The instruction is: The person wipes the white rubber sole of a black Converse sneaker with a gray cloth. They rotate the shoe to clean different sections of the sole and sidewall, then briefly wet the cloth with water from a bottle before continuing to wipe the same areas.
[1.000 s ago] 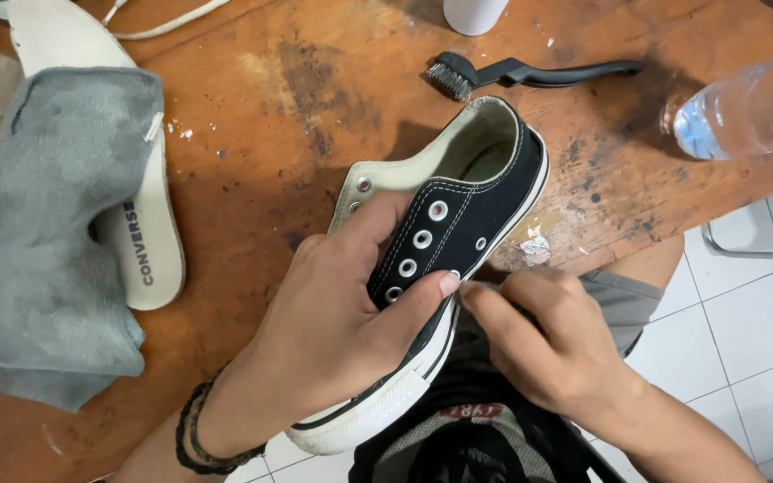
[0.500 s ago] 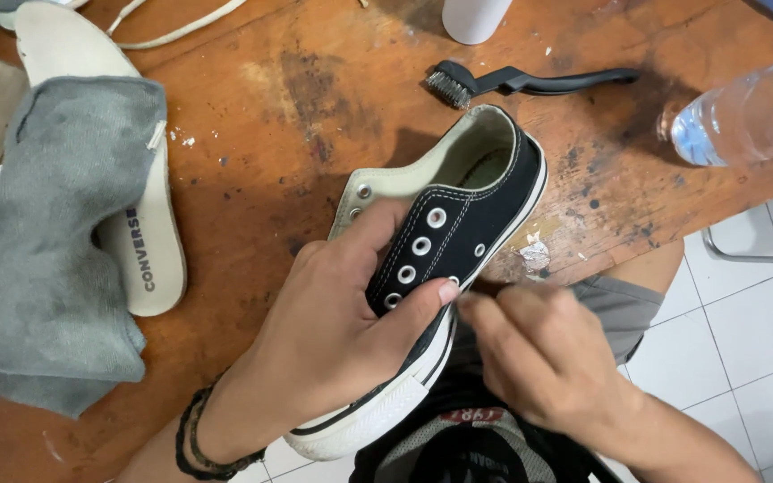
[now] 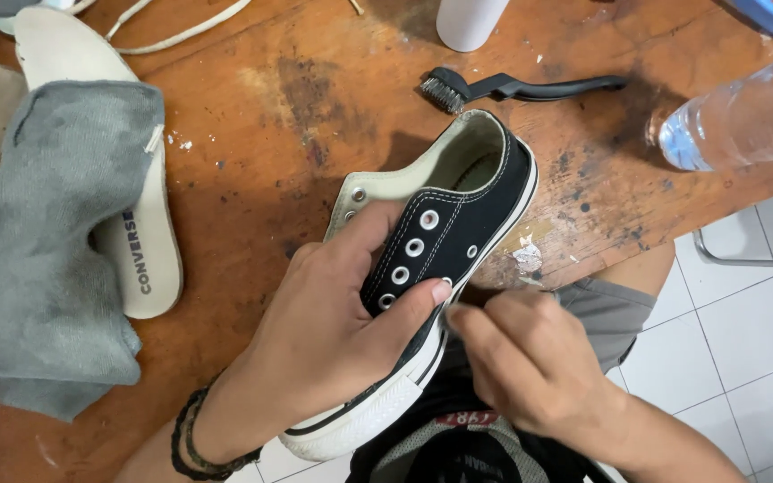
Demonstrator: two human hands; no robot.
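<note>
Worn, stained wood makes up the tabletop (image 3: 252, 107), with white floor tiles (image 3: 744, 340) showing past its near edge at the right. Far left lies a grey cloth (image 3: 38, 259) draped over a pale insole (image 3: 140, 241). Next comes the left hand (image 3: 324, 335), a dark beaded bracelet (image 3: 191, 438) at its wrist, fingers wrapped over the toe and lace area of a black canvas sneaker (image 3: 445, 224). The sneaker has no laces, silver eyelets, a cream lining and a white rubber sole; its long axis runs diagonally, toe hanging off the tabletop edge toward the person, heel pointing away and to the right. Just right of the left thumb, the right hand (image 3: 530, 358) has its fingers pinched narrow against the sneaker's side near the sole; whether they hold anything I cannot tell. Beyond the heel lie a black brush (image 3: 512, 87) and, farther right, a clear plastic bottle (image 3: 744, 121).
</note>
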